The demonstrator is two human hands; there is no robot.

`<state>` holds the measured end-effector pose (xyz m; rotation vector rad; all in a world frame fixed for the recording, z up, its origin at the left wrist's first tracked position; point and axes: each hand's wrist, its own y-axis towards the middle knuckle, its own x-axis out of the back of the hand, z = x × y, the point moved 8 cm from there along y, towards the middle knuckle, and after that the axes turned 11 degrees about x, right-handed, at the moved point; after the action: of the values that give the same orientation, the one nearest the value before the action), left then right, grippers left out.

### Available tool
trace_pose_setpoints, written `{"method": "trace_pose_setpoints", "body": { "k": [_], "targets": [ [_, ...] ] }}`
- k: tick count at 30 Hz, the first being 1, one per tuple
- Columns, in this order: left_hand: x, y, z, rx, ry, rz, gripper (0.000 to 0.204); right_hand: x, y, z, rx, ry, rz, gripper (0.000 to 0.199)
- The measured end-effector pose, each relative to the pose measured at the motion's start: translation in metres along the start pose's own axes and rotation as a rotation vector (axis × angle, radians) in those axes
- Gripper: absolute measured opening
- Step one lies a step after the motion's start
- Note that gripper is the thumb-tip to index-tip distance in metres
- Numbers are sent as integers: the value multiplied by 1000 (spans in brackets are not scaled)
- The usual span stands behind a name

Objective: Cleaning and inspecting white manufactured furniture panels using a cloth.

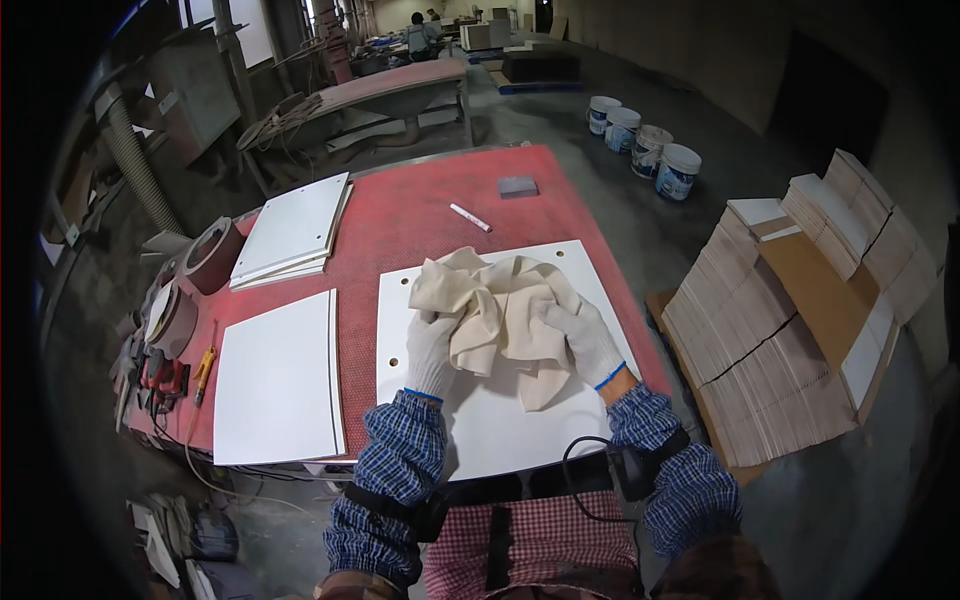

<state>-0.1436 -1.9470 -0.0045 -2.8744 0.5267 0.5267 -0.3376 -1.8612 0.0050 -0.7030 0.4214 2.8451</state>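
Observation:
A crumpled cream cloth is bunched between my two gloved hands, above a white panel with small drilled holes near its edges. My left hand, in a white glove, grips the cloth's left side. On the other side my right hand, gloved the same way, has its fingers closed on the cloth, with a loose corner hanging below. Part of the panel is covered by the cloth. Fingertips of both hands are partly hidden in the folds.
Left of the panel lie white boards and a further stack. A marker and grey block rest on the red table. Sanding belt rolls and a red power tool crowd the left edge. Stacked panels stand right, buckets beyond.

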Motion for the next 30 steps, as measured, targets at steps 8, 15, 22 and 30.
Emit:
{"method": "trace_pose_setpoints", "body": {
  "k": [8,15,22,30],
  "targets": [
    [-97,-57,-22,-928,1262,87,56,20,1,-10,127,-71,-104,48],
    [-108,-78,-28,-552,1198,276,74,-25,-17,11,180,-157,166,48],
    [-37,-29,-1,-253,368,60,83,7,-11,-14,4,-17,71,46],
    [-58,-34,32,349,182,441,56,-17,-14,10,85,-38,115,46]
  ]
}}
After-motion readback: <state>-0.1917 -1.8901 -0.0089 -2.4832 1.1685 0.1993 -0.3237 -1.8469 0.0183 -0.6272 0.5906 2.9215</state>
